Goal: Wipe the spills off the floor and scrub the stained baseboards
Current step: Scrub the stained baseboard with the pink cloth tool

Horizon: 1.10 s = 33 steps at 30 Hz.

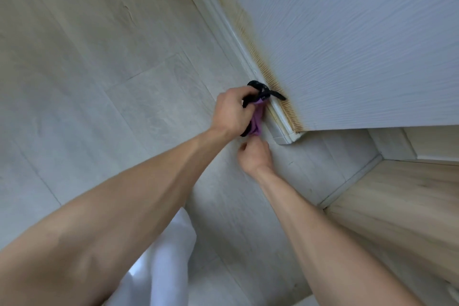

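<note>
**Room and background**

Pale grey plank floor (99, 82) is seen throughout most of the view. A white textured wall (347, 32) is observed at upper right. A light wood-tone floor section (397, 201) is noted at lower right, divided off by a pale threshold strip (352, 179). Lighting is even and diffuse.
</note>
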Each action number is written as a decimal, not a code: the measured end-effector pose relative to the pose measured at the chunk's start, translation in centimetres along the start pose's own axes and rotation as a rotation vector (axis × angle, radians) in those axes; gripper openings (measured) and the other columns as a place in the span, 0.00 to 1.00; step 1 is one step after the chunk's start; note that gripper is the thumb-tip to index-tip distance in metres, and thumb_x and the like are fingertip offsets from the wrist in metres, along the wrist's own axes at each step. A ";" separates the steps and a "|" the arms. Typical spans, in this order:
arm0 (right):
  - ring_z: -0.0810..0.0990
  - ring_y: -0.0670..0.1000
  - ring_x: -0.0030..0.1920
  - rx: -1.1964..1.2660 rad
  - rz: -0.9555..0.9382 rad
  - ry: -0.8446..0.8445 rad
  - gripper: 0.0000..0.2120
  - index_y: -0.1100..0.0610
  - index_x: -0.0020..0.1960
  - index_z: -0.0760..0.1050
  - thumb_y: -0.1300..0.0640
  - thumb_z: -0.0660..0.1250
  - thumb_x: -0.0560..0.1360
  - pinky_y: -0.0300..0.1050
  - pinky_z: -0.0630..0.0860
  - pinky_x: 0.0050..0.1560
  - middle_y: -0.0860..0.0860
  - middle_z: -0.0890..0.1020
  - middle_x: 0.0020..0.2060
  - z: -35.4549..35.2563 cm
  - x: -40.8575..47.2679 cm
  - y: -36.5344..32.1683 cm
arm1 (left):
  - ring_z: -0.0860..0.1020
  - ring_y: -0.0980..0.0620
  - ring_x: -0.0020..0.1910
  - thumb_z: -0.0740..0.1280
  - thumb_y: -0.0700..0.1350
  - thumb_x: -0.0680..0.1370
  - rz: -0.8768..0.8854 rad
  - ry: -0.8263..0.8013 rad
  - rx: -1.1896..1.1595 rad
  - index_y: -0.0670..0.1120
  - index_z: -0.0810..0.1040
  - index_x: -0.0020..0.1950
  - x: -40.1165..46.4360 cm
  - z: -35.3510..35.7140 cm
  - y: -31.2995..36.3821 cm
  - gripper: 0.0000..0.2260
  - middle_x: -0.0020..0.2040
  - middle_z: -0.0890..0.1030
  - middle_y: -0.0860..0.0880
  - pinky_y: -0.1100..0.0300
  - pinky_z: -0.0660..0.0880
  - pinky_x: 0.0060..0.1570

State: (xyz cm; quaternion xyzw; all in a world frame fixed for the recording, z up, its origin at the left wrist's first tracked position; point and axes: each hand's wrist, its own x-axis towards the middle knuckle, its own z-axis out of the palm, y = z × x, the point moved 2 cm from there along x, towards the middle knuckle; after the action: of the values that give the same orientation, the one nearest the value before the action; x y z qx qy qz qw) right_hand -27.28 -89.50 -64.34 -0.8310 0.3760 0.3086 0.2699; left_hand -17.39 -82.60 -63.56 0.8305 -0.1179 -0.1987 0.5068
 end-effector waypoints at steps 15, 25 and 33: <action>0.80 0.62 0.53 -0.004 -0.031 0.024 0.06 0.62 0.56 0.72 0.62 0.59 0.81 0.48 0.72 0.44 0.61 0.79 0.55 0.6 0.2 0.4 | 0.79 0.58 0.45 0.68 0.37 0.78 -0.066 0.174 0.015 0.47 0.86 0.60 1.8 -0.9 0.9 0.13 0.48 0.85 0.54 0.76 0.68 0.43; 0.79 0.65 0.59 -0.038 -0.036 0.053 0.11 0.63 0.61 0.73 0.62 0.59 0.81 0.50 0.74 0.50 0.64 0.80 0.59 1.0 0.3 0.3 | 0.83 0.51 0.48 0.69 0.38 0.77 -0.032 0.109 0.037 0.46 0.87 0.55 0.7 0.2 1.4 0.10 0.48 0.87 0.49 0.74 0.68 0.44; 0.85 0.52 0.42 0.171 -0.021 -0.055 0.09 0.56 0.44 0.79 0.55 0.64 0.80 0.47 0.82 0.46 0.50 0.87 0.36 0.7 -1.0 3.8 | 0.81 0.55 0.50 0.67 0.38 0.79 -0.078 0.148 -0.005 0.45 0.85 0.59 0.9 -0.9 1.3 0.12 0.52 0.86 0.51 0.64 0.75 0.51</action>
State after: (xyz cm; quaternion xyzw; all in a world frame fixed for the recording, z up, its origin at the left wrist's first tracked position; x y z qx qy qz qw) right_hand -31.01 -90.70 -64.94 -0.8000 0.3848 0.2951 0.3533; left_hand -16.12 -82.83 -62.22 0.8456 -0.0473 -0.1569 0.5080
